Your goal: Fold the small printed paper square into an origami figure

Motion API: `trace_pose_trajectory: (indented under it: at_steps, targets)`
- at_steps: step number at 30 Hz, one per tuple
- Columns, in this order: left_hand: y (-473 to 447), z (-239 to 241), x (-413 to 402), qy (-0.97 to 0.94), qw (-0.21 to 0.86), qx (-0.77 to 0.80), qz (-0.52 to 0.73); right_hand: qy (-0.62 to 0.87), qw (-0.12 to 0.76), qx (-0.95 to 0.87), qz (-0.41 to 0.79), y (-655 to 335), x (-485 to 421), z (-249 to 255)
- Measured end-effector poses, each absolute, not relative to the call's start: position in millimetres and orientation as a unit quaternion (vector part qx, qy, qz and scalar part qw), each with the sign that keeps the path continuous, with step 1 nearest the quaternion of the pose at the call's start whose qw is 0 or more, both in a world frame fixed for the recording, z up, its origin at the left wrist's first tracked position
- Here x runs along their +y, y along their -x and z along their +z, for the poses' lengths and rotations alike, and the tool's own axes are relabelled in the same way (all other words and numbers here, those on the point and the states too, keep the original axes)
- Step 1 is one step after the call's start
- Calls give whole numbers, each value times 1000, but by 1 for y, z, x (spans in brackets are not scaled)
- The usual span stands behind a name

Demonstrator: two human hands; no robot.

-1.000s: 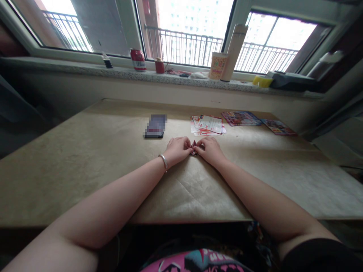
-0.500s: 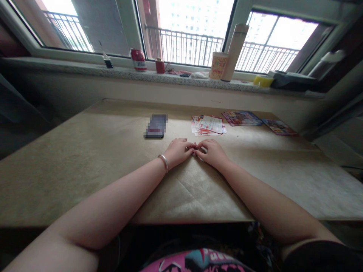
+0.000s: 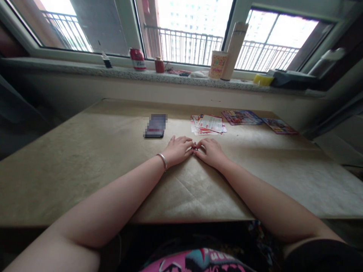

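Note:
My left hand [image 3: 178, 149] and my right hand [image 3: 210, 151] lie together on the brown paper-covered table [image 3: 85, 158], fingertips touching. Between and under the fingers sits a small folded piece of red printed paper [image 3: 194, 149], almost wholly hidden; both hands press down on it. A silver bangle circles my left wrist. Just beyond my hands lies a small stack of red-and-white leaflets [image 3: 208, 124].
A dark phone [image 3: 155, 125] lies to the left of the leaflets. More colourful leaflets [image 3: 241, 117] and another [image 3: 279, 126] lie at the far right. On the windowsill [image 3: 70, 68] stand a red can [image 3: 137, 59], a small red jar [image 3: 159, 65], a paper cup [image 3: 217, 64] and a tall tube [image 3: 234, 46].
The folded red paper stood up visibly between my fingertips a second ago. My hands have since flattened over it, and it is nearly hidden now.

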State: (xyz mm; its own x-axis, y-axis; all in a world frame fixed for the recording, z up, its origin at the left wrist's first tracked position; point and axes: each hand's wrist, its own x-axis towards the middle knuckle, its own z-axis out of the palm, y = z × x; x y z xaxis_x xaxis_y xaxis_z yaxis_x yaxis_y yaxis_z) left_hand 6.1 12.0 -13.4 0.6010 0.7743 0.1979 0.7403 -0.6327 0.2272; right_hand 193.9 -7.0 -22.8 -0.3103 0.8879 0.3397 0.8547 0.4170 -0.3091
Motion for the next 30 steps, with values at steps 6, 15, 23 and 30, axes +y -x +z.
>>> trace_pose_trajectory:
  at_steps: [6, 15, 23, 30]
  targets:
    - [-5, -15, 15, -896, 70, 428, 91, 543, 211, -813, 10, -193, -8, -24]
    - [-3, -19, 17, -895, 39, 430, 111, 478, 214, -852, 6, -193, -15, -14]
    - [8, -9, 14, -908, -18, 391, 149, 460, 200, -865, -13, -197, -17, -9]
    - [9, -4, 12, -918, -63, 356, 163, 443, 200, -874, -8, -200, -17, -8]
